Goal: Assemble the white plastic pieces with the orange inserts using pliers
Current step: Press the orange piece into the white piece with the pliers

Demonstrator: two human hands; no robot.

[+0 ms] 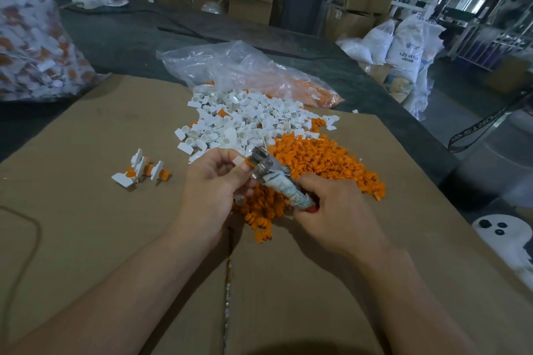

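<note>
White sack [406, 49] past the far right corner of the cardboard worktop [86, 210], printed "ABS RESIN" in dark letters, line beneath too blurred to read; black strap [487, 124] off the worktop's right edge, pale letters "ORTS", remainder unclear

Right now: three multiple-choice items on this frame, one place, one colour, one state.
1. The finished white-and-orange plastic assemblies lie: A) left of the left hand; B) in a bag; C) on the white pile.
2. The loose pile of plastic inserts by the hands is: A) blue; B) green; C) orange.
3. The metal pliers with the tape-wrapped handle are: A) lying on cardboard; B) gripped by the right hand; C) bagged.
A: they sit apart, leftward of it. C: plainly orange. B: fingers curl round the handle.
</note>
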